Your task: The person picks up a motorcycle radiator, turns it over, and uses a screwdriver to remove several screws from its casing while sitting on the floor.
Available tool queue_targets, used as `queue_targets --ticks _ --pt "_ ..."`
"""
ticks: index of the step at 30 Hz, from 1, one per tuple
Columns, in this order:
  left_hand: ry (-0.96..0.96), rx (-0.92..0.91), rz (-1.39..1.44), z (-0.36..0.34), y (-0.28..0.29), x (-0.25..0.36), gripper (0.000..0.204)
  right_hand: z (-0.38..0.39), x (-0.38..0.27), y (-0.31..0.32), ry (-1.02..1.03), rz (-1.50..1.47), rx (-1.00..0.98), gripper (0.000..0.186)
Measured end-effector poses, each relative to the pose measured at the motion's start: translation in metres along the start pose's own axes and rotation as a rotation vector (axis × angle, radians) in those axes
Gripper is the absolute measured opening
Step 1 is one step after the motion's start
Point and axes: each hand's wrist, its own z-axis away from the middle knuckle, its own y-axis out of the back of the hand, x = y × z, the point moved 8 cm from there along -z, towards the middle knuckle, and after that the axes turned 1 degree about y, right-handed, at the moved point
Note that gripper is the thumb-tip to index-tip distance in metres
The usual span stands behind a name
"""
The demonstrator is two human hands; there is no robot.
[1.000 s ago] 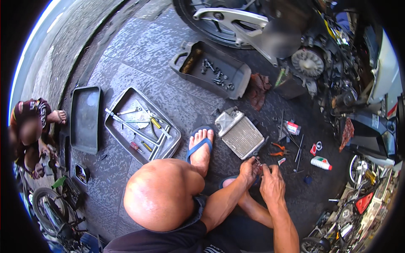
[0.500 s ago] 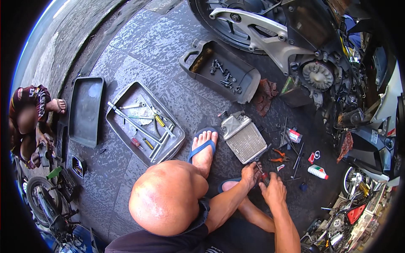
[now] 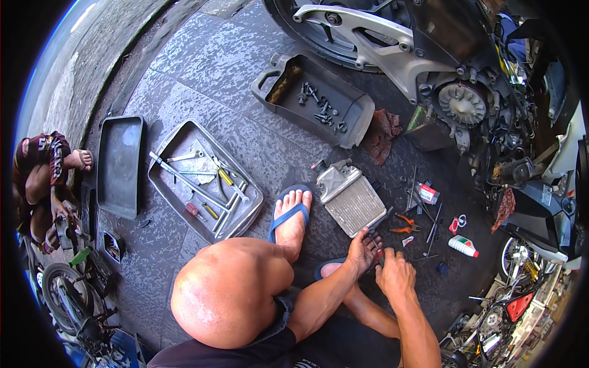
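The left hand (image 3: 363, 250) and right hand (image 3: 396, 276) meet low over the floor (image 3: 233, 73), both pinching a small dark part (image 3: 377, 253) just beside the radiator (image 3: 351, 197). What exactly each grasps is too small to tell. Steady fingers and keeping the part low suit this work.

Bright, even daylight with soft shadows; the wet-looking paved floor (image 3: 202, 67) glints far left. Focus is sharp; fisheye bending and black vignette ring the edges.

The view has been shifted slightly. The left hand (image 3: 363, 250) and right hand (image 3: 396, 277) have been drawn marginally closer together.
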Motion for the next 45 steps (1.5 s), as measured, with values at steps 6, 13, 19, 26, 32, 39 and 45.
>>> queue_targets --ticks 6,13,19,26,32,39,45 --pt "-0.024 0.042 -0.063 -0.02 0.014 0.01 0.068 -0.002 -0.004 0.004 -0.002 -0.036 -0.015 0.045" --pt "0.007 0.049 -0.123 -0.013 0.009 0.002 0.081 0.0 -0.002 0.008 0.01 -0.058 0.027 0.038" --pt "0.023 0.03 -0.165 -0.023 0.019 0.01 0.079 -0.004 -0.005 0.009 -0.011 -0.074 0.021 0.042" --pt "0.017 0.04 -0.175 -0.029 0.031 0.008 0.081 -0.004 -0.001 0.007 -0.013 -0.06 0.071 0.037" --pt "-0.018 0.101 -0.149 -0.024 0.032 0.007 0.077 -0.009 0.017 -0.003 -0.187 -0.212 0.054 0.036" --pt "-0.011 0.096 -0.157 -0.024 0.03 0.009 0.077 -0.012 0.037 -0.024 -0.243 -0.477 0.059 0.042" --pt "-0.01 0.036 -0.154 -0.045 0.041 0.013 0.068 0.0 -0.003 0.005 0.017 -0.069 -0.012 0.042"
